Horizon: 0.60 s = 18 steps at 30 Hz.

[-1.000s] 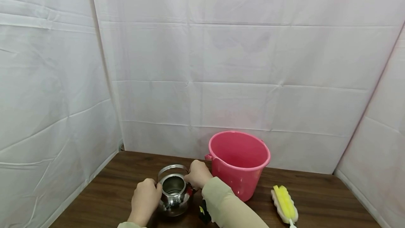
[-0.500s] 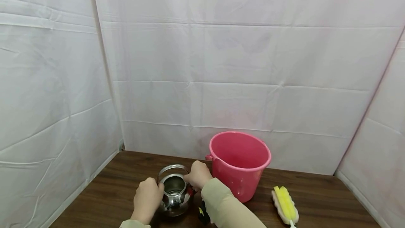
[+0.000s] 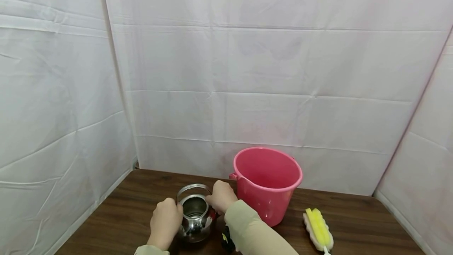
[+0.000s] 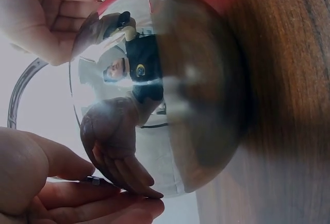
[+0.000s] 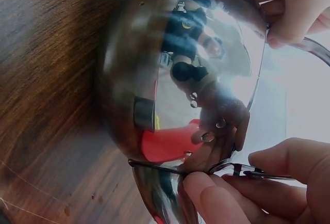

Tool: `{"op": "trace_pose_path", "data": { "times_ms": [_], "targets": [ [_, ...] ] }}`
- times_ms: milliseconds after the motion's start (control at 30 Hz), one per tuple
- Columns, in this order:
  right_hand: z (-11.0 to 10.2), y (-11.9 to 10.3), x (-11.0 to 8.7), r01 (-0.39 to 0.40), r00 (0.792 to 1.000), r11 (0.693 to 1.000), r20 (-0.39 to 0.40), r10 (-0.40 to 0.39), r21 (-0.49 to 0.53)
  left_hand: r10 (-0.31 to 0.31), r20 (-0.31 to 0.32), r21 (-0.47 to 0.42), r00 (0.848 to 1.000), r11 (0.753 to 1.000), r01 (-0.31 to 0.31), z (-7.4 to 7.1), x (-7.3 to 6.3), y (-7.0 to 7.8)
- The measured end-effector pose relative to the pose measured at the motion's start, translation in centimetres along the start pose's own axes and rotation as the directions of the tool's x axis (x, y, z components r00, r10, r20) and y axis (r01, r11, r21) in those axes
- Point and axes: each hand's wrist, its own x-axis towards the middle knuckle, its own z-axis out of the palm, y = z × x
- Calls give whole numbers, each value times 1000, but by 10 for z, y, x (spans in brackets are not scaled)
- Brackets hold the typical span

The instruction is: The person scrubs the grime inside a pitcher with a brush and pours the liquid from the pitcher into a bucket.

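Currently, the head view shows a kettle (image 3: 195, 229) upright on the table (image 3: 361, 223), left of a bucket (image 3: 263, 204). From the left wrist, the left hand (image 4: 38, 171) pinches one end of the kettle's handle (image 4: 19, 88); from the right wrist, the right hand (image 5: 281, 194) pinches the other, beside the spout (image 5: 166, 193).

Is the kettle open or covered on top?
Open: in the head view, the steel kettle has an uncovered round mouth through which its inside shows.

Shiny metal kettle (image 3: 195, 225) — open-topped, upright, arched handle (image 3: 193, 186) raised — on wooden table (image 3: 116, 215)
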Motion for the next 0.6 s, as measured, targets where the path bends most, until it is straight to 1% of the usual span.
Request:
{"op": "trace_pose_path", "data": {
  "times_ms": [233,333,467,600],
  "targets": [
    [-5,-4,-2,16,1000,1000,12,-16,21,13,-6,-3,1000,1000,-13,-6,2,0],
    [-7,-6,-2,32,999,999,16,-33,26,23,-26,0,999,1000,-23,-7,3,0],
    [-13,-10,-4,52,998,998,28,-53,26,32,-72,7,997,999,-31,-10,5,1],
    [-17,-11,-6,66,997,997,36,-68,37,40,-79,19,996,999,-38,-14,8,2]
  ]
}}
